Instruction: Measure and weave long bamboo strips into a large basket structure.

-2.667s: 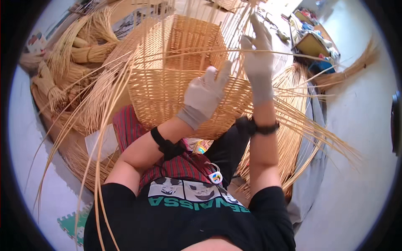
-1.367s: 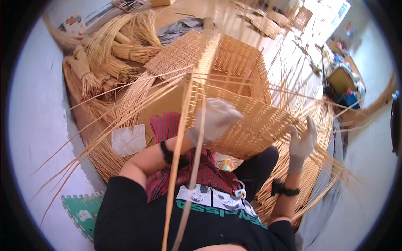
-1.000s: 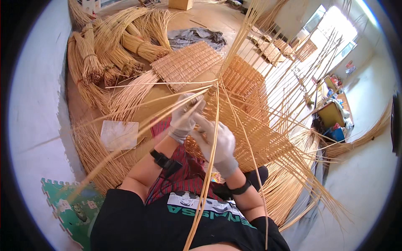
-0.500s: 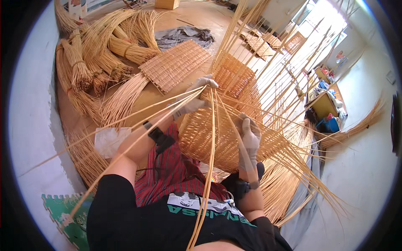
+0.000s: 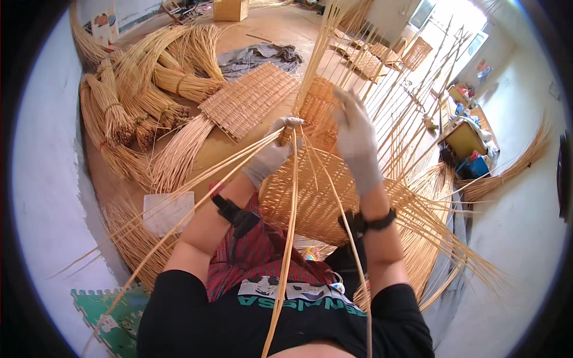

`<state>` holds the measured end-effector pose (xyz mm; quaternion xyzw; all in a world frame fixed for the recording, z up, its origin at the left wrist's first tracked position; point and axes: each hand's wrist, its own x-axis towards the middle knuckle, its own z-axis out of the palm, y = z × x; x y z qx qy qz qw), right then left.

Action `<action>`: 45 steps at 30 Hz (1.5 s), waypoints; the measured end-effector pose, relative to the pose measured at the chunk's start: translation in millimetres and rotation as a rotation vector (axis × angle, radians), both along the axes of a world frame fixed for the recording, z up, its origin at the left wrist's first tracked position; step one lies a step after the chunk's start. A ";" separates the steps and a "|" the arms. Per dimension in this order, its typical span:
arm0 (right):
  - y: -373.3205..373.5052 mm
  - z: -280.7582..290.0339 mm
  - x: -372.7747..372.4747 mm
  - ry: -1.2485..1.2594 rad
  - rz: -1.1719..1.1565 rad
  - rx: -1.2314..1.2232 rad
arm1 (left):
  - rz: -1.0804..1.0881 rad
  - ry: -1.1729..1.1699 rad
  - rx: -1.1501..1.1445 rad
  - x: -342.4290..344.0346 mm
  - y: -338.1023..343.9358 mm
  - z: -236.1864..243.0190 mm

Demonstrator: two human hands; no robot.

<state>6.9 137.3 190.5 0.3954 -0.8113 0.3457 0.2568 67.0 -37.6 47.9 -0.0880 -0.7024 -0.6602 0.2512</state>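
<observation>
A partly woven wicker basket (image 5: 307,197) rests in front of my lap, its long loose rods fanning out at the upper and right sides. My left hand (image 5: 268,156), in a pale glove, is closed round the basket's corner where several rods meet. From that corner wicker strands (image 5: 291,227) run down toward me, and others stretch out to the lower left. My right hand (image 5: 358,140), gloved too, is raised over the basket's right part with fingers extended and slightly blurred; I see nothing held in it.
A flat woven panel (image 5: 250,98) lies on the floor beyond my left hand. Bundles of wicker rods (image 5: 116,113) are heaped at the left, near a grey cloth (image 5: 259,59). Upright rods rise at the right, before a cluttered table (image 5: 465,137). A red striped cloth (image 5: 253,259) covers my lap.
My right hand has let go of a strand and risen up and away from me. That strand now hangs down toward my right side. My left hand stays at the corner.
</observation>
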 end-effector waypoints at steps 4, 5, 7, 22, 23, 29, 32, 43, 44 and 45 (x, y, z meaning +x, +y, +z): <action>-53.9 37.8 -29.9 -0.075 -0.144 0.150 | -0.026 0.039 0.331 3.9 12.0 7.6; -56.9 39.7 -32.5 -0.020 -0.122 0.109 | 0.013 -0.037 0.332 5.5 13.9 10.8; -53.6 36.1 -31.4 -0.295 -0.415 0.158 | -0.018 -0.014 0.279 6.8 15.7 16.2; -19.8 -16.1 15.9 -0.507 -0.217 0.768 | 0.260 -0.497 -0.586 14.9 -6.8 -9.9; -23.1 -21.0 7.9 -0.327 -0.169 0.975 | 0.288 -0.527 -0.568 12.5 -5.9 -8.7; -9.5 -58.4 -6.3 -0.470 0.387 -0.654 | 0.327 -0.388 -1.071 -0.7 -13.7 -26.1; 39.8 -83.8 12.6 -0.629 0.609 -0.965 | 0.294 -0.188 -0.750 -7.2 -12.8 -29.8; 117.6 -114.3 27.8 -0.879 0.034 -0.825 | 0.464 0.281 -0.059 34.3 80.6 10.1; 102.4 -102.6 29.5 -0.756 0.016 -0.858 | 0.438 0.181 -0.500 39.3 88.5 12.8; 88.2 -90.4 31.6 -0.708 -0.047 -0.897 | 0.421 0.114 -0.924 41.6 95.6 15.4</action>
